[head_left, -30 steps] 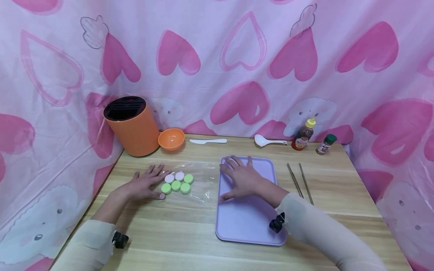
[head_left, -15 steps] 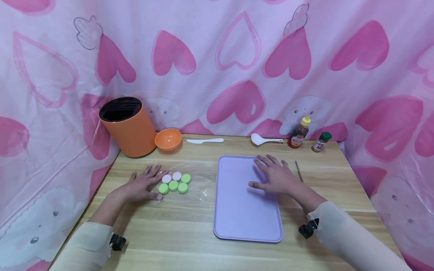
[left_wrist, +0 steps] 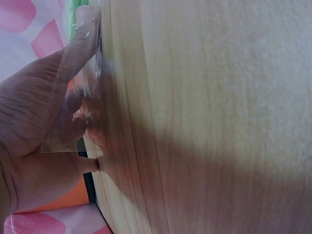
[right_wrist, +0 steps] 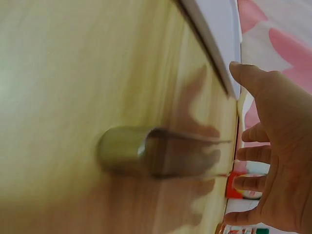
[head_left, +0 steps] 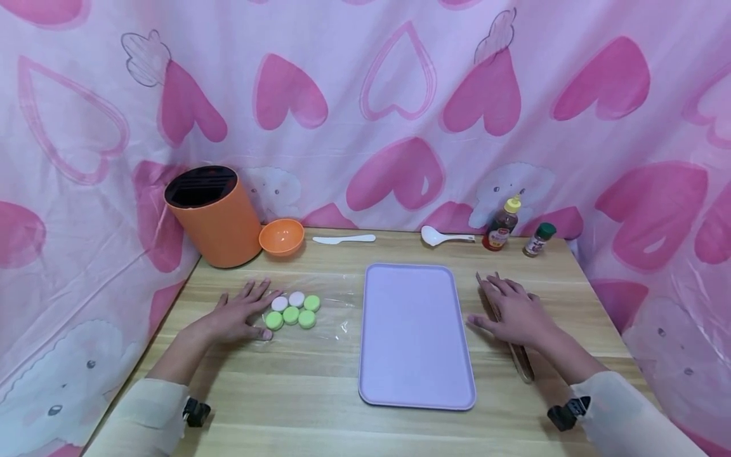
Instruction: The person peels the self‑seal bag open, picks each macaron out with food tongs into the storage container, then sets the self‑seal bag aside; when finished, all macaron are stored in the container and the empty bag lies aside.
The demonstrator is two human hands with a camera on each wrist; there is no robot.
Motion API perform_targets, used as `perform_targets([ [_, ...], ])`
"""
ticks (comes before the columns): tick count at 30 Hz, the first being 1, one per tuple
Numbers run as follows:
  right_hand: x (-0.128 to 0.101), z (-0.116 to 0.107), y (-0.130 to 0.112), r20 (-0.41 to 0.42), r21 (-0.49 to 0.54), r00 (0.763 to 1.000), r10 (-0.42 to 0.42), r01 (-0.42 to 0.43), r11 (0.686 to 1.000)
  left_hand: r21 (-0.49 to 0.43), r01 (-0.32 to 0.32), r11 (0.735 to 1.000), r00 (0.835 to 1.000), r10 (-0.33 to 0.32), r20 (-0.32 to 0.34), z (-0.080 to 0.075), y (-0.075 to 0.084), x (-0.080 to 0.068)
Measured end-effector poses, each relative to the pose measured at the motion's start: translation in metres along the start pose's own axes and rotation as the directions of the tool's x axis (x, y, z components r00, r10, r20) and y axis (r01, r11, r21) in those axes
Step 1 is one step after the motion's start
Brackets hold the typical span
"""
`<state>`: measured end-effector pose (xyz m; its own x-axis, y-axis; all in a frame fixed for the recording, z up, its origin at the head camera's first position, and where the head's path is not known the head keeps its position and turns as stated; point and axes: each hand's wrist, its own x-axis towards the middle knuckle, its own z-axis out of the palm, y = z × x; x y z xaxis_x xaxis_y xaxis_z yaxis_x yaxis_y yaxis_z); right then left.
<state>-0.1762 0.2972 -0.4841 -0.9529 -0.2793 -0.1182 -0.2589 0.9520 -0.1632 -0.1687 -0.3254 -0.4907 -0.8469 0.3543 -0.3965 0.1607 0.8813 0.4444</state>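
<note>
Six macaron-like rounds (head_left: 290,315), four green and two pale lilac, lie grouped left of centre in the head view, at the left end of a sheet of clear plastic (head_left: 337,298) on the wooden worktop (head_left: 285,381). The left hand (head_left: 237,314) lies just beside them, its fingers spread and released, with part of the plastic across its palm in the left wrist view. Right of centre, the right hand (head_left: 516,314) is above a pair of metal tongs (head_left: 521,365), fingers apart and grasping nothing; the tongs' bent end points to the bottom of the frame. Between the hands lies a lilac tray (head_left: 414,336). Along the worktop's far edge, from left to right, are an orange holder (head_left: 219,228) with a dark slotted top, an orange bowl (head_left: 282,236), a white knife (head_left: 344,239), a white spoon (head_left: 432,237), a yellow-capped bottle (head_left: 500,228) and a green-lidded jar (head_left: 539,241). A pink heart-patterned curtain (head_left: 320,38) fills the upper frame.
</note>
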Motion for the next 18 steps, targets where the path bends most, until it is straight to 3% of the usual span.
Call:
perform_targets([
  [13, -0.023, 0.016, 0.019, 0.009, 0.028, 0.995, 0.097, -0.097, 0.995, -0.016, -0.010, 1.000, 1.000, 0.010, -0.005, 0.001, -0.002, -0.001],
  [18, -0.027, 0.025, 0.020, -0.035, 0.019, 0.993, 0.114, -0.113, 0.993, -0.021, -0.008, 1.000, 1.000, 0.008, -0.001, 0.002, -0.002, 0.000],
])
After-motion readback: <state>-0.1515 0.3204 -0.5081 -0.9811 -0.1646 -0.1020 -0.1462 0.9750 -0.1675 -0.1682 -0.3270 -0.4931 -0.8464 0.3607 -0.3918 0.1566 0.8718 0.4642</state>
